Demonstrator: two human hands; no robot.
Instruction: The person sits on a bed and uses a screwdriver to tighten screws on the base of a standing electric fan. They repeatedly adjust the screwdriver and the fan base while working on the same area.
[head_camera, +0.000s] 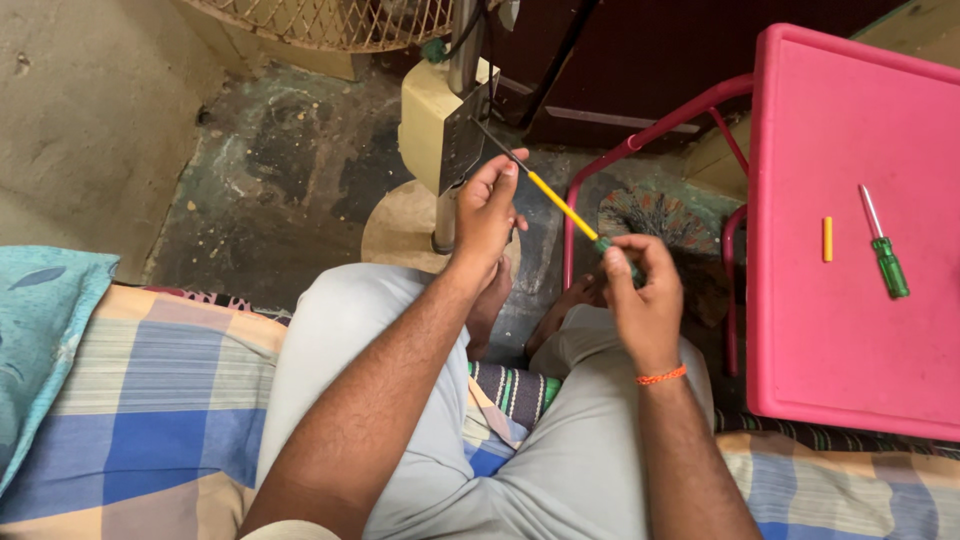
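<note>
Right hand (645, 300) fingers pinched on green handle of screwdriver (560, 205), left hand (487, 210) fingertips closed round its shaft near the tip, tip at fan post (455, 130), second screwdriver (884, 255) and yellow sleeve (827, 239) on pink table (850, 350) near its far edge

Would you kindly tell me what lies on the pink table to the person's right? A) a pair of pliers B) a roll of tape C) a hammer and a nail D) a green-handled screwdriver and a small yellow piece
D: on the pink table lie a green-handled screwdriver and, just left of it and apart from it, a small yellow piece.
</note>
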